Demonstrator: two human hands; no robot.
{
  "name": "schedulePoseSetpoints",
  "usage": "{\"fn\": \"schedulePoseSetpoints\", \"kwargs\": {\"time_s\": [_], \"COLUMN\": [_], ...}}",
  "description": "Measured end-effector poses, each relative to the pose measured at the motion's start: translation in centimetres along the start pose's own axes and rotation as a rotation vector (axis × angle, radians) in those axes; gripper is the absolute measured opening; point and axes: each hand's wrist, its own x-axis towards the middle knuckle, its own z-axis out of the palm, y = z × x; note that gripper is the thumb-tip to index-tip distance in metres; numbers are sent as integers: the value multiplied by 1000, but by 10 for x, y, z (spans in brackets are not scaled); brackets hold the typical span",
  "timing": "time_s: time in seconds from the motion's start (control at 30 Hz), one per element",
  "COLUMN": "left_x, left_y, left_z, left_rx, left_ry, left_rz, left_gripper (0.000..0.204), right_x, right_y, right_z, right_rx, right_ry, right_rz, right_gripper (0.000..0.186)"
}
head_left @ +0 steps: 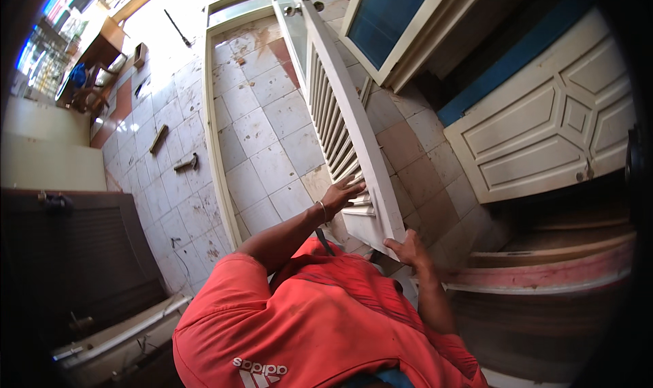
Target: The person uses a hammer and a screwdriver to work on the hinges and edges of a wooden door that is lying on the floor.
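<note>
A white door (371, 167) with a glass upper panel and slatted louvres (326, 126) stands on edge in front of me, slanting away toward the top. My left hand (343, 196) rests on the lower slats with its fingers apart. Lower and to the right, my right hand (408, 248) is closed on the door's near edge. A metal handle (292, 10) is fitted near the door's far end. Left of the door, a long white frame (211, 116) lies on the tiled floor (262, 116).
A hammer (187, 163) and a wood piece (158, 139) lie at left, near a dark panel (75, 252). A desk with a chair (95, 88) is farther back. Panelled doors (544, 109), a blue-glazed frame (388, 13) and timber pieces (551, 272) flank me at right.
</note>
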Motion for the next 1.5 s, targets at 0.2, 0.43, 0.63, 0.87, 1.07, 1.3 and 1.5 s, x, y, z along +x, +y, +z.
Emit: {"fn": "schedulePoseSetpoints", "kwargs": {"time_s": [0.2,0.43,0.63,0.87,1.07,1.3,1.5], "left_x": [-40,-139,-172,-180,-152,-120,-118], "left_y": [-131,-273,-381,-424,-364,-365,-371], "left_z": [-30,-28,-8,-7,25,136,207], "left_rx": [-134,-554,-578,-377,-485,-336,-172], "left_ry": [482,828,1091,1189,1315,1314,1237], "left_rz": [-73,-173,-274,-365,-107,-213,-415], "left_gripper": [69,67,45,35,46,57,57], "right_x": [30,46,84,134,197,269,314], "right_y": [46,71,110,169,229,294,343], "right_z": [-2,-39,-82,-137,-190,-228,-239], "right_rx": [289,259,142,323,394,339,362], "right_ry": [50,11,122,49,10,-57,-77], "right_rz": [-176,-155,-66,-12,74,236,255], "right_gripper": [51,55,47,38,37,59,87]}}
